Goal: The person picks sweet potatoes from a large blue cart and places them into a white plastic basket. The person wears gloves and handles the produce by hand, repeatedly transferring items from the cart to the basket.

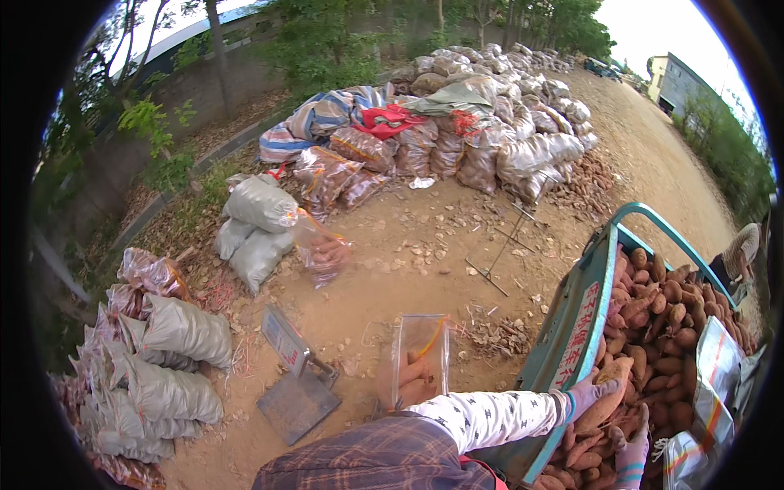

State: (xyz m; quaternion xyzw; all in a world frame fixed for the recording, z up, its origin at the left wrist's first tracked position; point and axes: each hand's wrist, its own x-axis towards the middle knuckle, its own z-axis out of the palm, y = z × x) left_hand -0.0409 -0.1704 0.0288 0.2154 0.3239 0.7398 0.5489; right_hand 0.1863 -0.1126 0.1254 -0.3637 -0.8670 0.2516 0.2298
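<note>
My left hand (587, 394), in a pale glove with a blue cuff band, grips a large sweet potato (607, 392) over the near wall of a green metal cargo bed (554, 355). Sweet potatoes (658, 318) are heaped inside the bed. Lower down, my right hand (634, 453), gloved the same way, is among the roots. Its thumb and fingers are spread, with small sweet potatoes just beyond the gap. To the left of my left arm stands a clear plastic bag (422, 361) with a few sweet potatoes in it.
A platform scale (298, 398) stands on the dirt at left, near stacked filled sacks (177, 386). More bags (490, 128) are piled at the back. A metal frame (505, 245) lies on the ground. A person (738, 254) is beyond the cargo bed, beside folded woven sacks (713, 380).
</note>
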